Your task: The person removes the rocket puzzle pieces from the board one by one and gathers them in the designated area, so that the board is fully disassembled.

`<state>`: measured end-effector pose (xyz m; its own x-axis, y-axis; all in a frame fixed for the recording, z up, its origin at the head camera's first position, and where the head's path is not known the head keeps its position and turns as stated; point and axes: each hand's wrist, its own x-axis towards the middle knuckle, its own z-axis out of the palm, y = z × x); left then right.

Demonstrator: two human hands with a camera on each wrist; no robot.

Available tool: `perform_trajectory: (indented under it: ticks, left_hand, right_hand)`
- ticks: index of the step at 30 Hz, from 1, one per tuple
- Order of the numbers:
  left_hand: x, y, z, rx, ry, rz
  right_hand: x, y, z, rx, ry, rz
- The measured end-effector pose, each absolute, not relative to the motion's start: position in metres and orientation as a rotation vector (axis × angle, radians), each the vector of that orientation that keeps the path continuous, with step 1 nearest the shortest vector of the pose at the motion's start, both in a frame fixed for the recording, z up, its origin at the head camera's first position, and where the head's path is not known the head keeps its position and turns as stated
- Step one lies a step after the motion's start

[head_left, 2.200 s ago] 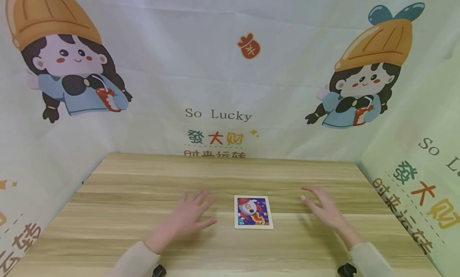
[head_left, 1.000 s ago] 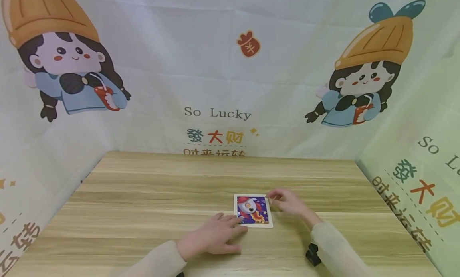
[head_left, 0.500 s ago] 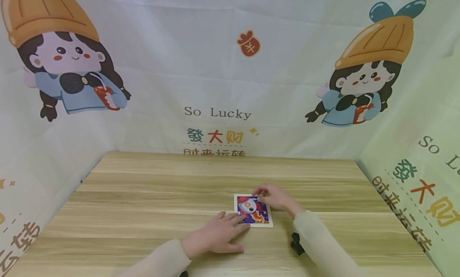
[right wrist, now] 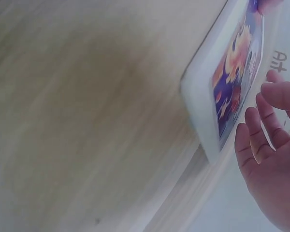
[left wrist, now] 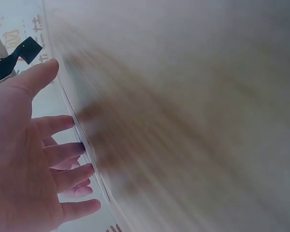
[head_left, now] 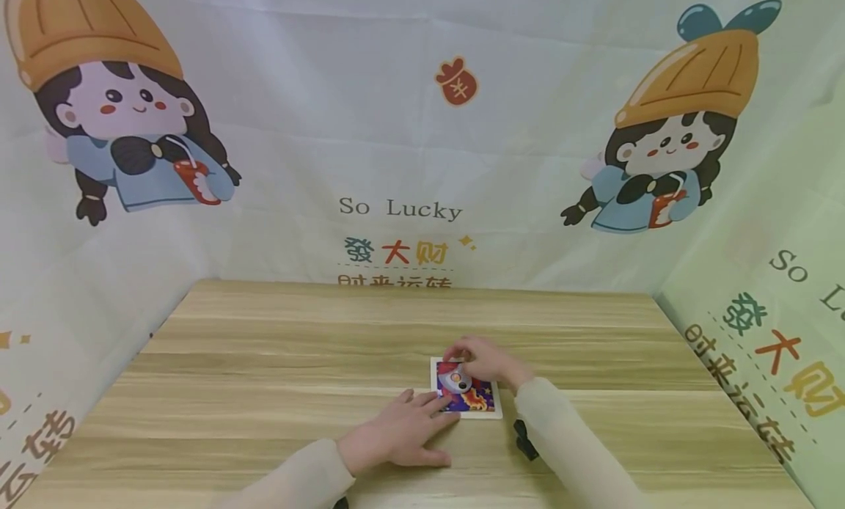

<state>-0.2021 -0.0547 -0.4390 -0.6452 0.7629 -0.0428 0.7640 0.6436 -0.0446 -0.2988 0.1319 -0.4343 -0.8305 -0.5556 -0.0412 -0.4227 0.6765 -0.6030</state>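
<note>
A small square picture board [head_left: 478,403], white-bordered with a grey and red rocket on purple, lies flat on the wooden table. My left hand [head_left: 396,433] has its fingers spread, fingertips over the board's near left corner. In the left wrist view the left hand [left wrist: 29,159] shows nothing in its palm. My right hand [head_left: 487,361] reaches across the far edge, its fingertips over the rocket's upper part and hiding some of it. The right wrist view shows the right hand [right wrist: 270,150] with loosely bent fingers beside the board [right wrist: 200,111], thumb close to the index finger.
The wooden table [head_left: 264,348] extends around the board on all sides. Pale printed cloth [head_left: 297,127] with cartoon figures and lettering hangs behind it and at both sides. A black wrist mount [head_left: 524,441] sits under the right sleeve.
Both hands have come in to the board from either side. My right hand has then moved left along its far edge; my left has stayed nearly still at the near left corner.
</note>
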Motion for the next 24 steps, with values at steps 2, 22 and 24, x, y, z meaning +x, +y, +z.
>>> perform_trajectory:
  ticks: [2,22,24]
  left_hand:
    - [-0.202,-0.055,-0.440,1.316,2.835,-0.094]
    - [-0.203,-0.053,-0.438,1.300,2.813,-0.067]
    - [-0.204,-0.053,-0.438,1.298,2.813,-0.065]
  right_hand:
    - [-0.299,0.129,-0.434,-0.806,2.661,-0.866]
    - [-0.303,0.117,-0.431,-0.883,2.723,-0.559]
    - [-0.304,0.116,-0.431,-0.865,2.724,-0.555]
